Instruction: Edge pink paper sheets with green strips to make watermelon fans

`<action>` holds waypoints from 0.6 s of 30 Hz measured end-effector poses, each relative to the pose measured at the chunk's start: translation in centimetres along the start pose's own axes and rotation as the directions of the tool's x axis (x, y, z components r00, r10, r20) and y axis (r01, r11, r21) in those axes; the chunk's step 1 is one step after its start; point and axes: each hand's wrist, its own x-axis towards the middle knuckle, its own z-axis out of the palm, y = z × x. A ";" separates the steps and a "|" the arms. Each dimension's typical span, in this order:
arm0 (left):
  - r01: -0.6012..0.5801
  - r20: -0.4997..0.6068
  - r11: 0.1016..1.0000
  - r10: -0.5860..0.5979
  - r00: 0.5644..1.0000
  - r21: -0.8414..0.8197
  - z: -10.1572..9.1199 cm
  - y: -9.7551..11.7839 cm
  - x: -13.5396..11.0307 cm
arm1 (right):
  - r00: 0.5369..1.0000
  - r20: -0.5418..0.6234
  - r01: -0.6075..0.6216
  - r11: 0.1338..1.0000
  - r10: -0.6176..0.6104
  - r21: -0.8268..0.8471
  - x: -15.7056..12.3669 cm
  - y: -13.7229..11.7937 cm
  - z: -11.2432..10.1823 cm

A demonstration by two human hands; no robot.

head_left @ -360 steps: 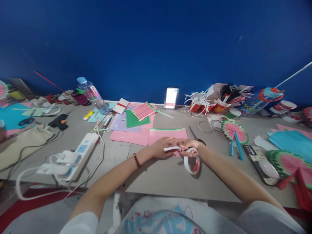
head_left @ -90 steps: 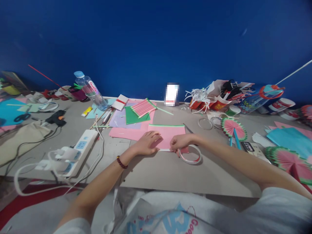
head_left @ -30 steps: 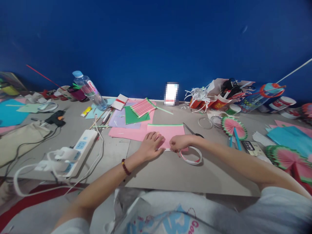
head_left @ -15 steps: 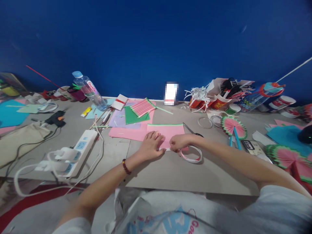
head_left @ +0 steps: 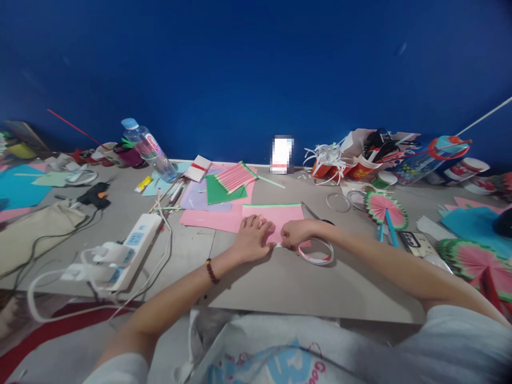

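A sheet of pink paper (head_left: 294,213) with a green strip along its far edge lies in front of me. My left hand (head_left: 254,239) rests on its left part, fingers spread and palm down. My right hand (head_left: 296,233) is closed at the sheet's near right edge, its fingertips mostly hidden. From beneath that hand a roll of double-sided tape (head_left: 328,254) sticks out, tilted over the table. A short white strip shows at the paper's near edge between the two hands. Behind my right forearm lie scissors (head_left: 314,212), partly covered.
A pleated pink paper (head_left: 236,177) lies on green paper (head_left: 216,193) farther back. To the left are a power strip (head_left: 136,245) with cables, a glue gun (head_left: 95,196) and a leaning bottle (head_left: 150,149). On the right are watermelon-like paper fans (head_left: 386,208), cups and a phone (head_left: 416,242).
The whole view has shifted slightly. Both hands stay at the pink sheet's near edge, with the tape roll still by my right hand.
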 end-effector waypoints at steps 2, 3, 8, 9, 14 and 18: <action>0.010 0.012 1.000 -0.009 1.000 -0.009 0.0 0.0 0.1 | 1.000 0.004 0.005 1.000 -0.005 0.002 0.2 0.2 0.0; 0.014 0.012 1.000 -0.014 1.000 -0.016 0.0 0.0 0.1 | 1.000 0.005 0.007 1.000 -0.007 0.001 0.2 0.2 0.1; 0.018 -0.035 1.000 -0.018 0.999 -0.007 0.4 0.2 -0.3 | 1.000 -0.005 -0.003 1.000 0.003 -0.007 0.0 0.0 0.0; 0.016 -0.047 1.000 -0.016 0.999 0.001 0.5 0.2 -0.4 | 1.000 -0.006 -0.009 1.000 0.009 -0.008 -0.1 -0.1 0.0; 0.015 -0.079 1.000 -0.012 0.997 0.027 0.5 0.2 -0.5 | 1.000 -0.006 -0.022 0.999 0.022 -0.026 -0.3 -0.4 -0.2; 0.000 -0.054 0.998 0.003 0.999 0.057 0.6 0.1 -0.6 | 1.000 -0.010 -0.006 0.999 0.005 -0.038 -0.4 -0.5 -0.4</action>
